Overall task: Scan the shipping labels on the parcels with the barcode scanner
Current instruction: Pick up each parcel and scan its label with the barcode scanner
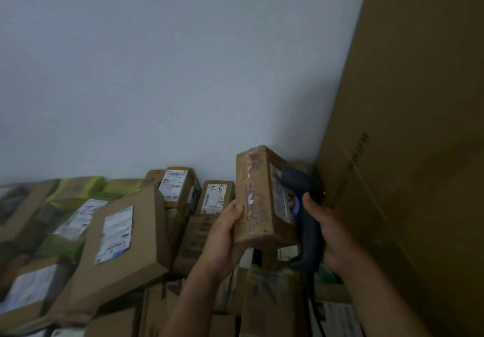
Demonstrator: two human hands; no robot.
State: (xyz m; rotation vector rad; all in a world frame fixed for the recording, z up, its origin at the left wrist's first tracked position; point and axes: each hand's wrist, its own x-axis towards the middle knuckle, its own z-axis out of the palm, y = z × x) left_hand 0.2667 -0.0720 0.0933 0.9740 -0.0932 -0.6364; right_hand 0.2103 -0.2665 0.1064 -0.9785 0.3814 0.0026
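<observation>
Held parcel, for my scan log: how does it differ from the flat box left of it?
The held parcel stands upright in the left hand; the flat box lies tilted on the pile. The parcel's label faces the scanner, the flat box's faces up. Both are brown cardboard.

A tall brown carton [419,127] stands at three o'clock, just beside the right hand [332,234] and the scanner [306,205]. That side is blocked. At twelve o'clock the white wall [183,75] shuts the back, but the air above the small box [259,200] is open. From nine o'clock down to six o'clock a heap of parcels [199,237] lies packed close. A big flat box [123,240] leans tilted at nine o'clock, near the left hand [222,237]. A hand can pass over the heap.
</observation>
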